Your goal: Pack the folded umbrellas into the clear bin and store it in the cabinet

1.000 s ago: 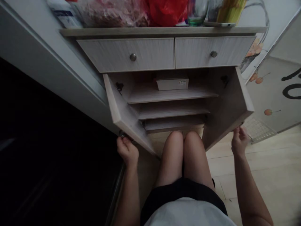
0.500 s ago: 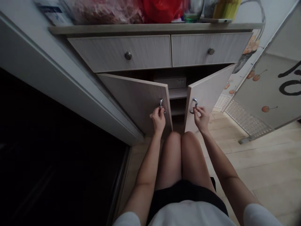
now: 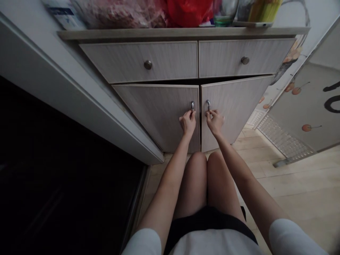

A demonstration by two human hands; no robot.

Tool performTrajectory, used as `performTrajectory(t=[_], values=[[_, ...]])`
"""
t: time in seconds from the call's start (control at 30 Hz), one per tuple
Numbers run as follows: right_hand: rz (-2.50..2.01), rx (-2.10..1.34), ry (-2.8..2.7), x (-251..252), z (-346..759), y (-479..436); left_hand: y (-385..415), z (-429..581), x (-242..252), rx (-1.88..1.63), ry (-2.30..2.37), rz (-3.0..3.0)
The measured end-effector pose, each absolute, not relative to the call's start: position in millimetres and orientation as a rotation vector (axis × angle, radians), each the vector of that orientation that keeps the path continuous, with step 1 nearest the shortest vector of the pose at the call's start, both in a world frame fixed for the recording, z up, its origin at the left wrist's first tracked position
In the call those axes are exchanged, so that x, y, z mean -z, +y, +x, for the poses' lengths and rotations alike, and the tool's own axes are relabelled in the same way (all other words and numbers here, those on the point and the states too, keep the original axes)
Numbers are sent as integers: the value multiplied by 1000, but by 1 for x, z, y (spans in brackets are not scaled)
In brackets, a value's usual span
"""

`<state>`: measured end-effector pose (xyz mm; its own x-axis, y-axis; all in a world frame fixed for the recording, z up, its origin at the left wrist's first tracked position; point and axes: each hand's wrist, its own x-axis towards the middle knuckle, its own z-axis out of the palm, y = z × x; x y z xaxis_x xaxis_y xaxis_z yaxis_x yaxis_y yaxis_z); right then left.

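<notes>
Doors [image 3: 162, 109]: two, low on the cabinet [image 3: 183, 34], a touch ajar, faces toward the person's knees [image 3: 198, 161].
Handles [image 3: 192, 104]: two, long axes upright, flanking the cabinet's middle gap.
Left hand [image 3: 188, 121]: pinching the left handle.
Right hand [image 3: 215, 122]: pinching the right one.
Drawers [image 3: 127, 60]: two, across the cabinet's upper front.

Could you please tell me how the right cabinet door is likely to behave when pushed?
The right cabinet door looks like a flat, rigid panel, so it probably won't flex. It stands slightly ajar, angled out from the cabinet, so it would likely swing.
</notes>
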<state>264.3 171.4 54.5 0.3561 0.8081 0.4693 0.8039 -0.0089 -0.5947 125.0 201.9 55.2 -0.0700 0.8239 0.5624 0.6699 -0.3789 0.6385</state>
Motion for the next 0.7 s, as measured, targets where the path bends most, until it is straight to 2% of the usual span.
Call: performTrajectory(t=[0.7], values=[[-1881,-3,-1432,-72,254,229,257,138,-71,-1306,1714,2049]])
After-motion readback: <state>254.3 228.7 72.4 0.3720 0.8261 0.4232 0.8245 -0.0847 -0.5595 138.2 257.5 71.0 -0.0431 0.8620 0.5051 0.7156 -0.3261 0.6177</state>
